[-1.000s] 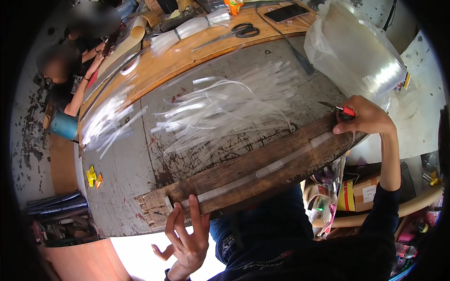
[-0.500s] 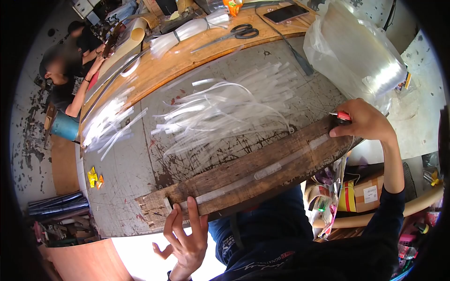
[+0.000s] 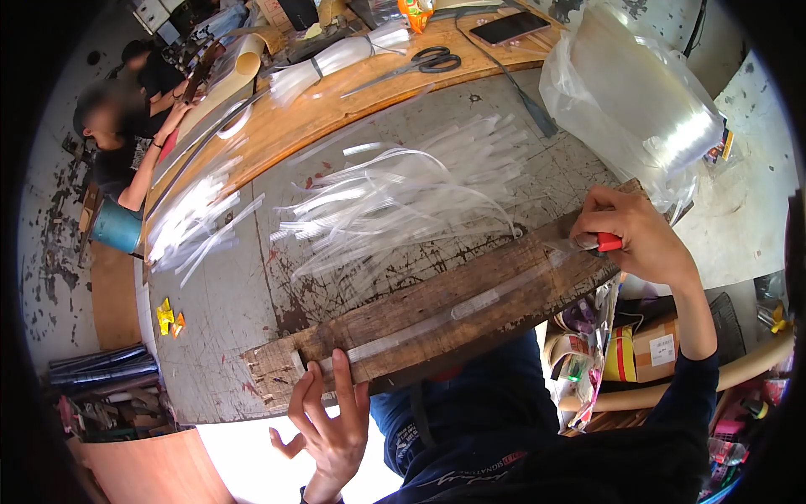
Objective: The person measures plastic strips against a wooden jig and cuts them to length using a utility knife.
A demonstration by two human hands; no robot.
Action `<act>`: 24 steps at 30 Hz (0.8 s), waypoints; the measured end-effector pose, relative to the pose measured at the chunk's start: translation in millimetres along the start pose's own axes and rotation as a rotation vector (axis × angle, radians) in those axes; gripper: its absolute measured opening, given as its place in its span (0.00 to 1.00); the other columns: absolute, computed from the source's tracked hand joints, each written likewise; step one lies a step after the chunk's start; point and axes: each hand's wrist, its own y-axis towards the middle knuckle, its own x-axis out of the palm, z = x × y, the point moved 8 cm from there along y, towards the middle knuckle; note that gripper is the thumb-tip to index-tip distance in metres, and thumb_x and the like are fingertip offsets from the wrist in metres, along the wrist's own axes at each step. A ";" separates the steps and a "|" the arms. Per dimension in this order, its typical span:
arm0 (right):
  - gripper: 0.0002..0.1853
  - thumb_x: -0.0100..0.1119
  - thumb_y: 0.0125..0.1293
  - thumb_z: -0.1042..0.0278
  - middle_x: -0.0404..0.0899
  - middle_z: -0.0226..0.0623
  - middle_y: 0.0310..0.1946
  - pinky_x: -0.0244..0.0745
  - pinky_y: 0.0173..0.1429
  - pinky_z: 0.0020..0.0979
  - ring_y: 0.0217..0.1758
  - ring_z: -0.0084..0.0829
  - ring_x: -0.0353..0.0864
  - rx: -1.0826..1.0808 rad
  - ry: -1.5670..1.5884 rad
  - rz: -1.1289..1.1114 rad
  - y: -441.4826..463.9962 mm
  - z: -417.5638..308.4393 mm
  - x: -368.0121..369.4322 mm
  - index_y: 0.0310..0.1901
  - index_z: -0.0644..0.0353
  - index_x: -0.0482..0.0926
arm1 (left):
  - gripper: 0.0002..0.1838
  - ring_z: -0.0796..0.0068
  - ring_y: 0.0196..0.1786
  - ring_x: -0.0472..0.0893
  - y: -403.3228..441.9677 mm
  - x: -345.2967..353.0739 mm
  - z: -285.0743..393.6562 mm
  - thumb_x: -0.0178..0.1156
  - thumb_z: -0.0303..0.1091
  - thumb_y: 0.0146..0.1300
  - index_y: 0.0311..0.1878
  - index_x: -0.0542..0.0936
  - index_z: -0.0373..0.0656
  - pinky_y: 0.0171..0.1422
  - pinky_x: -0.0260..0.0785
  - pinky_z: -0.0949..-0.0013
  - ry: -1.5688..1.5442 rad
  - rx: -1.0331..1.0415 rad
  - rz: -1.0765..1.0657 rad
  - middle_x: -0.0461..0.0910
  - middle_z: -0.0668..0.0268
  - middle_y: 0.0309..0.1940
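Note:
A long wooden board (image 3: 403,315) lies along the table's near edge, with a clear plastic strip (image 3: 420,329) stretched lengthwise over it. My left hand (image 3: 332,420) has its fingers spread, and its fingertips press on the strip's left end beside a small block (image 3: 298,363). At the board's right end, my right hand (image 3: 634,235) is closed round a red-handled cutter knife (image 3: 608,243). The knife's tip points left and is over or on the strip; whether it touches is unclear.
Loose clear strips (image 3: 403,202) are heaped beyond the board, with another pile (image 3: 197,218) at left. Scissors (image 3: 420,67), a bundle of strips (image 3: 336,60) and a phone (image 3: 510,28) lie further back. A plastic roll (image 3: 638,101) stands at right. Two people (image 3: 126,126) sit at far left.
My right hand has moved left and slightly down with the cutter knife, from the board's far right end onto the strip. My left hand stays in nearly the same place.

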 end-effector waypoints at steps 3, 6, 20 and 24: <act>0.20 0.54 0.34 0.87 0.70 0.35 0.27 0.65 0.35 0.39 0.35 0.41 0.74 -0.014 0.060 -0.014 -0.4 4.2 0.9 0.33 0.57 0.77 | 0.20 0.74 0.48 0.72 1.1 -0.8 0.1 0.58 0.44 0.55 0.51 0.76 0.53 0.64 0.25 0.45 -0.001 -0.004 0.001 0.72 0.70 0.40; 0.23 0.54 0.34 0.88 0.69 0.34 0.27 0.65 0.34 0.37 0.34 0.39 0.74 -0.022 0.130 -0.021 -2.8 7.0 -0.8 0.35 0.53 0.80 | 0.20 0.74 0.48 0.72 1.4 -0.9 -0.4 0.58 0.44 0.55 0.51 0.76 0.53 0.65 0.25 0.45 -0.001 -0.006 -0.009 0.72 0.70 0.40; 0.31 0.62 0.30 0.82 0.69 0.31 0.26 0.71 0.29 0.32 0.26 0.31 0.74 -0.032 -0.247 0.012 -23.9 -12.2 -5.7 0.42 0.40 0.81 | 0.32 0.67 0.59 0.69 65.1 -22.3 84.8 0.52 0.59 0.55 0.54 0.72 0.41 0.68 0.33 0.49 -0.618 0.175 -0.024 0.70 0.60 0.55; 0.30 0.62 0.33 0.81 0.69 0.29 0.27 0.71 0.30 0.32 0.28 0.30 0.75 -0.094 -0.178 -0.040 -17.7 -1.3 -6.9 0.42 0.39 0.80 | 0.27 0.72 0.59 0.70 66.7 -22.2 112.8 0.55 0.49 0.56 0.54 0.73 0.42 0.63 0.59 0.65 -0.744 0.272 -0.014 0.71 0.63 0.55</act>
